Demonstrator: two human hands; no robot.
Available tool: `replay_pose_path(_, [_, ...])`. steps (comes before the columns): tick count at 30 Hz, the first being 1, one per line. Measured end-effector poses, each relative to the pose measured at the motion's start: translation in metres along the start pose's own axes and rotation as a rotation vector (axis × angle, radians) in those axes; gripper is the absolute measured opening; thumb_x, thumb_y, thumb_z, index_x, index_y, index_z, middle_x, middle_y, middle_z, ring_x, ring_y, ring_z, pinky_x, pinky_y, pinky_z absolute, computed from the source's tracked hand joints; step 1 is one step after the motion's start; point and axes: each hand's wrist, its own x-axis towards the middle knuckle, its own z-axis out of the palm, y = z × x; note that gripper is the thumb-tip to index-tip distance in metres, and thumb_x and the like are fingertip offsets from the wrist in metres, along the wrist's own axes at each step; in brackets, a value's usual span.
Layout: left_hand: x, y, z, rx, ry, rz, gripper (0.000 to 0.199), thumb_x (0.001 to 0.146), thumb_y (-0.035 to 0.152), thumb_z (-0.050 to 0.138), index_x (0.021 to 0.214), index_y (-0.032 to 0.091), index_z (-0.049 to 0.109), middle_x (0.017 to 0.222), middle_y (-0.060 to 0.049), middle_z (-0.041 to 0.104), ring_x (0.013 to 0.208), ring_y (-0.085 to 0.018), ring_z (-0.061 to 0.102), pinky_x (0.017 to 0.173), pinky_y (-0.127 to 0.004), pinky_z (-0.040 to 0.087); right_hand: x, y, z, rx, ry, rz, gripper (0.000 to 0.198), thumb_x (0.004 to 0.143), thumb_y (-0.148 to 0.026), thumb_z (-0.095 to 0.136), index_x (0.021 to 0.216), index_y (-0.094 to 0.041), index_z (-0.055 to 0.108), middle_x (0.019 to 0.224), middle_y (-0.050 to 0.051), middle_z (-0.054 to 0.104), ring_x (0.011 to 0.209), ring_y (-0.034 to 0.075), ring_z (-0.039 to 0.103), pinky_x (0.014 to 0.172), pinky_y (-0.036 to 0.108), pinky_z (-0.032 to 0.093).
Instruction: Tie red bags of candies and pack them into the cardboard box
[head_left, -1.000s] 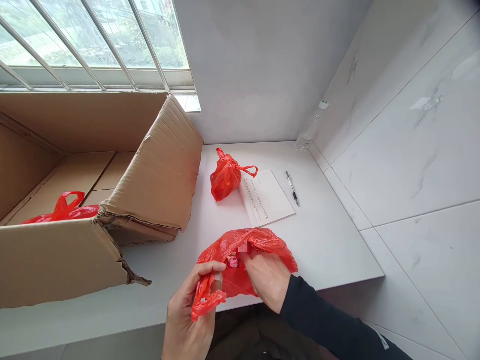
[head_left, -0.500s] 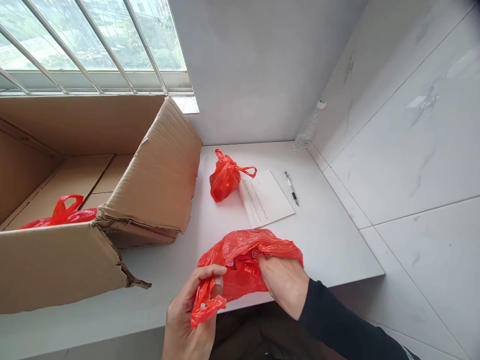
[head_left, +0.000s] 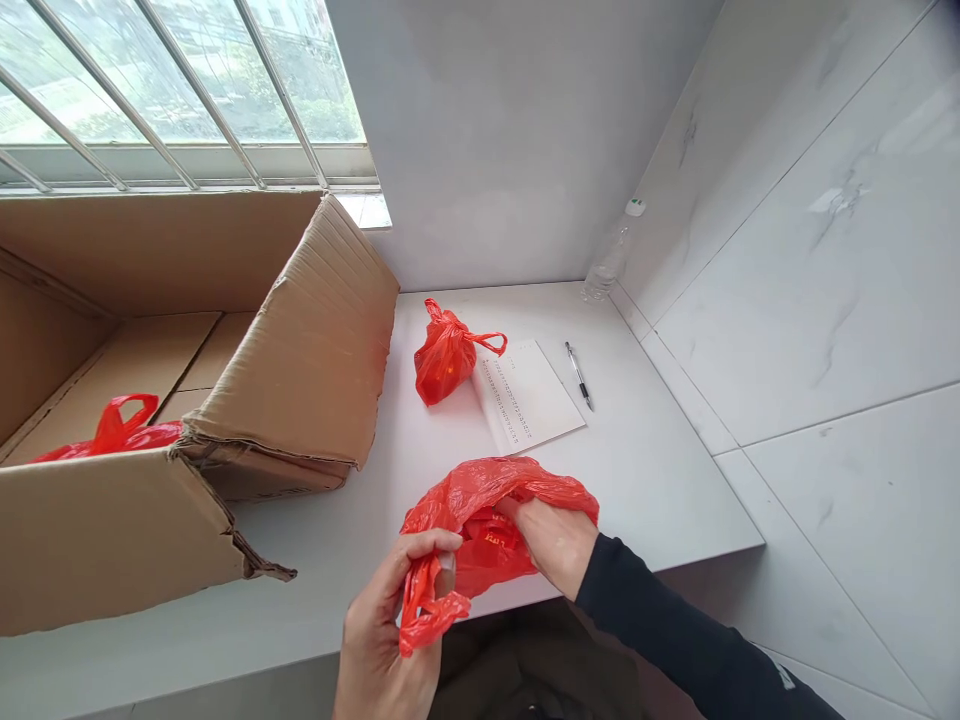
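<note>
A red plastic bag (head_left: 487, 485) lies open at the front edge of the white table. My left hand (head_left: 397, 610) is closed on the bag's handle and rim at its left side. Reaching into the bag's mouth from the right is my right hand (head_left: 553, 540); its fingertips are hidden inside, so whether they grip anything does not show. Red items with yellow print (head_left: 499, 533) show within the bag, their kind unclear. Behind it stands a knotted red plastic bag (head_left: 445, 365) with something inside, touching the left side of an open notebook (head_left: 532, 395).
A large open cardboard box (head_left: 307, 340) takes up the left side, with another red bag (head_left: 124, 430) in it. A black-and-clear pen (head_left: 579, 376) lies right of the notebook. A clear plastic bottle (head_left: 606, 260) stands in the back corner by the tiled wall.
My right hand has shifted slightly left within the bag's mouth. My left hand has moved a little to the right with the bag's handle. The whole view has shifted slightly.
</note>
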Motion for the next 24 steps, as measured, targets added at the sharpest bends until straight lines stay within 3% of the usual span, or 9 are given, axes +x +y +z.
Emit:
replay_pose_path(3, [0.000,0.003,0.001,-0.024,0.031,-0.018,0.020,0.093,0.040,0.060,0.104,0.025,0.068,0.096,-0.002,0.068,0.079,-0.015,0.063,0.070,-0.019,0.052,-0.004,-0.001,-0.005,-0.033,-0.032,-0.012,0.030,0.081,-0.003,0.054,0.103,-0.018,0.067,0.096,0.007,0.074,0.088,0.026,0.070,0.069,0.030,0.049])
replay_pose_path(7, [0.001,0.001,0.002,-0.026,0.034,-0.010,0.017,0.093,0.038,0.060,0.105,0.026,0.066,0.092,-0.001,0.066,0.079,-0.014,0.063,0.070,-0.018,0.052,-0.006,0.001,-0.010,-0.095,-0.062,0.074,0.026,0.080,0.002,0.052,0.096,-0.011,0.067,0.080,0.013,0.073,0.073,0.030,0.070,0.058,0.033,0.046])
replay_pose_path(14, [0.004,0.000,0.004,0.010,-0.024,0.038,0.016,0.096,0.037,0.057,0.107,0.029,0.064,0.094,0.000,0.067,0.083,-0.013,0.064,0.073,-0.017,0.052,-0.004,0.006,-0.015,-0.112,-0.033,0.133,0.040,0.080,0.004,0.048,0.116,-0.009,0.062,0.077,0.013,0.073,0.072,0.030,0.072,0.054,0.032,0.042])
replay_pose_path(19, [0.005,0.001,0.009,-0.029,-0.047,0.006,0.018,0.095,0.037,0.058,0.109,0.028,0.064,0.102,-0.002,0.068,0.087,-0.015,0.065,0.075,-0.021,0.054,0.004,0.009,-0.010,-0.084,0.003,0.148,0.024,0.089,-0.005,0.049,0.107,-0.010,0.065,0.093,0.015,0.073,0.085,0.029,0.072,0.065,0.033,0.049])
replay_pose_path(24, [0.006,0.002,0.010,-0.024,-0.047,-0.001,0.017,0.094,0.039,0.059,0.106,0.028,0.065,0.094,-0.001,0.066,0.081,-0.014,0.063,0.072,-0.020,0.052,0.015,0.007,0.006,-0.067,0.087,0.185,0.029,0.096,-0.021,0.048,0.120,-0.009,0.058,0.106,0.016,0.070,0.094,0.031,0.069,0.075,0.038,0.051])
